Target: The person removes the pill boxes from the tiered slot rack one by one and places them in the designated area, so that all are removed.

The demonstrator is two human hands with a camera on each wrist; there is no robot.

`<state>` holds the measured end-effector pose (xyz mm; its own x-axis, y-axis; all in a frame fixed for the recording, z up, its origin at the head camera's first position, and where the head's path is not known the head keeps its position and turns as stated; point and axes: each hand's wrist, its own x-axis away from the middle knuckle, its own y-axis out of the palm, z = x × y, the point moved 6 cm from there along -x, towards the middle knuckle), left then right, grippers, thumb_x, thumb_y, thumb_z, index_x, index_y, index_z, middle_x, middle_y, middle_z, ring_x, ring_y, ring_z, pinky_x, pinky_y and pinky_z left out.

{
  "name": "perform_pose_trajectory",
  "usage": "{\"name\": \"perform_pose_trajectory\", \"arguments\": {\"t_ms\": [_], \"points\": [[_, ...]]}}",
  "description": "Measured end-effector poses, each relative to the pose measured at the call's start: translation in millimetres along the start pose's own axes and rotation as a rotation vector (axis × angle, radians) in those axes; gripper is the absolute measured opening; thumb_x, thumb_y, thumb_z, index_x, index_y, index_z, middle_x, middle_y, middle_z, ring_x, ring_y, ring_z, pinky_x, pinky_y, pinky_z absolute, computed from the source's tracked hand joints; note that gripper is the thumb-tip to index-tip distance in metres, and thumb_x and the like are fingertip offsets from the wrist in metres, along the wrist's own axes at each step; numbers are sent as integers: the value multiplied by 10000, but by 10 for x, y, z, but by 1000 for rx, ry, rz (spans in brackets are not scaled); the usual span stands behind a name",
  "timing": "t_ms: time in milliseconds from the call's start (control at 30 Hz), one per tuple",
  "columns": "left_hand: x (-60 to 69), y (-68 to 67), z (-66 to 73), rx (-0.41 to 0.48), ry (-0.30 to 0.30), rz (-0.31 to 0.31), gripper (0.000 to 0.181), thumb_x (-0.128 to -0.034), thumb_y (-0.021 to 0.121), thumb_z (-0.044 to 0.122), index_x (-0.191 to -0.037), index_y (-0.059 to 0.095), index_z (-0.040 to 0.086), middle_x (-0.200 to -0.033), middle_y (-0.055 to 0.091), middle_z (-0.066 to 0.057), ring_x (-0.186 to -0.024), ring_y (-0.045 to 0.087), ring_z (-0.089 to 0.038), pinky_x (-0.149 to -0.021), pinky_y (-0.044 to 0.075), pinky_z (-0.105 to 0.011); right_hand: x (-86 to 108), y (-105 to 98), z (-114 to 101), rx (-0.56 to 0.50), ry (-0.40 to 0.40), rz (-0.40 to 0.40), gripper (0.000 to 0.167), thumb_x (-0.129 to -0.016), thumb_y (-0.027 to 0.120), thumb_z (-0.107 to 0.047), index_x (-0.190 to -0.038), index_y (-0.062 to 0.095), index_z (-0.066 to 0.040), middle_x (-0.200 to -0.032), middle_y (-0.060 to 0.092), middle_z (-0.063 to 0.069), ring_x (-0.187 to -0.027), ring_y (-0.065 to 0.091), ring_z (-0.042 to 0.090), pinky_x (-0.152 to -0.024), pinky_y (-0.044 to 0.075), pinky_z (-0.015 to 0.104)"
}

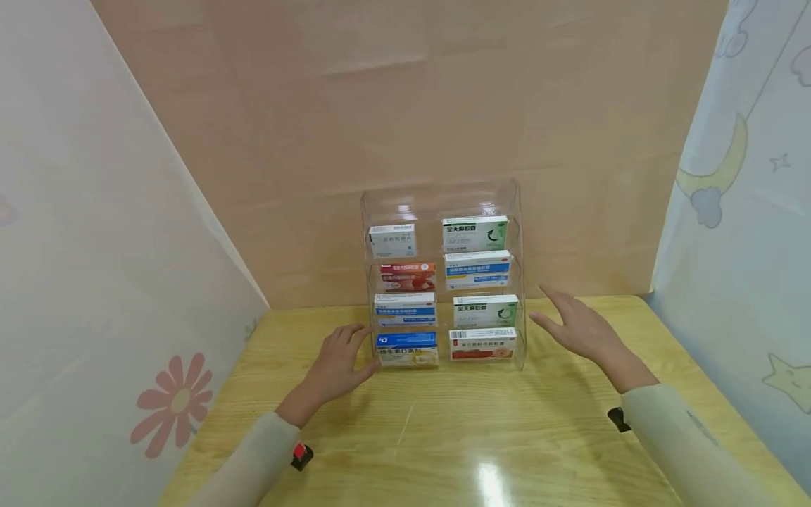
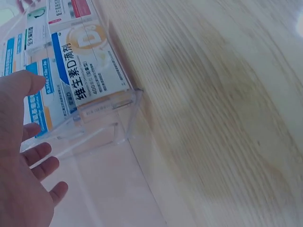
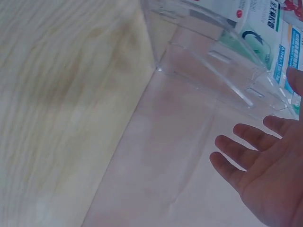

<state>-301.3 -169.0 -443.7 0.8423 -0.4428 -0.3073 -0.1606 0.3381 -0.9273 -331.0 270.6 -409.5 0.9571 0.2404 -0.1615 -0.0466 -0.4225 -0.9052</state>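
The head view takes in a pale yellow, wood-grained surface (image 1: pixel 456 422), glossy enough that a bright patch of light (image 1: pixel 490 482) shines near its front. Behind it rises a tan backdrop (image 1: pixel 405 105), faintly creased. A white sheet (image 1: pixel 76 246) closes off the left side, printed near the surface with a pink flower (image 1: pixel 179 401); the right-hand sheet (image 1: pixel 703 282) carries a yellow crescent moon (image 1: pixel 731 162), clouds and a pale star (image 1: pixel 788 380).

Toward the back of the surface, in front of the tan backdrop, stands a clear rack (image 1: pixel 429 204) with four tiers. Each tier bears two medicine boxes, from a grey-white box (image 1: pixel 392 243) at top left to a blue-and-yellow box (image 1: pixel 407 354) at bottom left.

Of the person's hands, the left hand (image 1: pixel 336 366) is at the rack's lower left edge, fingers loosely bent and thumb apart, gripping nothing; I can't tell whether its fingertips touch the plastic. The right hand (image 1: pixel 583 331), just beyond the rack's right side, is spread wide and holds nothing. Both arms wear pale sleeves (image 1: pixel 678 436).
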Motion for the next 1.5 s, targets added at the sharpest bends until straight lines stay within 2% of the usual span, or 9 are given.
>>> {"name": "perform_pose_trajectory", "arguments": {"t_ms": [167,367,533,700,833,967,1200,1400,1500], "points": [[-93,-15,136,10,50,-19,631,-897,778,286,-1445,527,101,-1383,561,-104,-1266,502,-311,-1048,453,-543,-152,-129,-147,-137,5,50,747,-1057,453,-503,-1586,249,-16,-1533,404,297,-1361,424,514,-1063,347,706],[-171,21,269,33,23,-80,623,-903,781,254,-1461,516,179,-1391,578,-56,-1261,518,-255,-1066,474,-455,-354,-248,-283,-314,-1,141,618,-1071,491,-367,-1549,327,-13,-1478,480,291,-1284,532,483,-1015,448,647],[-232,21,331,48,21,-95,590,-905,781,231,-1436,541,143,-1399,585,-79,-1233,533,-277,-1049,486,-458,-484,-259,-322,-400,6,179,620,-1070,506,-328,-1553,311,9,-1505,449,284,-1290,523,491,-1024,461,613],[-346,26,356,47,45,-81,562,-877,806,185,-1387,580,117,-1426,562,-81,-1286,522,-307,-1073,468,-472,-588,-258,-310,-500,48,185,672,-1066,498,-375,-1602,237,-65,-1533,415,278,-1332,489,483,-1009,481,591],[-412,69,386,14,70,-103,525,-883,801,201,-1354,603,83,-1431,556,-96,-1317,506,-312,-1096,447,-473,-637,-228,-293,-582,76,176,651,-1063,517,-320,-1613,235,-114,-1525,417,292,-1326,506,464,-939,540,536],[-443,103,408,0,34,-135,506,-899,785,238,-1346,613,74,-1405,587,-104,-1312,517,-314,-1105,430,-491,-660,-203,-287,-578,93,165,634,-1061,520,-282,-1606,251,-101,-1510,438,292,-1329,510,452,-922,553,504],[-460,140,424,-38,-29,-163,497,-903,779,253,-1348,617,102,-1401,604,-86,-1351,497,-316,-1085,393,-599,-667,-204,-290,-529,109,163,601,-1060,488,-200,-1602,256,-85,-1493,472,267,-1303,542,427,-909,573,463],[-478,184,388,-72,-64,-197,523,-917,768,211,-1400,584,123,-1459,559,-50,-1379,464,-268,-1058,384,-562,-687,-180,-240,-584,116,152,611,-1053,499,-157,-1611,253,-122,-1496,467,264,-1278,562,430,-853,592,409],[-464,191,378,-89,-46,-182,505,-909,775,168,-1381,602,118,-1416,579,-53,-1346,482,-263,-1020,404,-555,-698,-139,-235,-602,115,148,610,-1055,502,-159,-1612,255,-136,-1499,461,269,-1276,562,434,-825,601,361]]}}
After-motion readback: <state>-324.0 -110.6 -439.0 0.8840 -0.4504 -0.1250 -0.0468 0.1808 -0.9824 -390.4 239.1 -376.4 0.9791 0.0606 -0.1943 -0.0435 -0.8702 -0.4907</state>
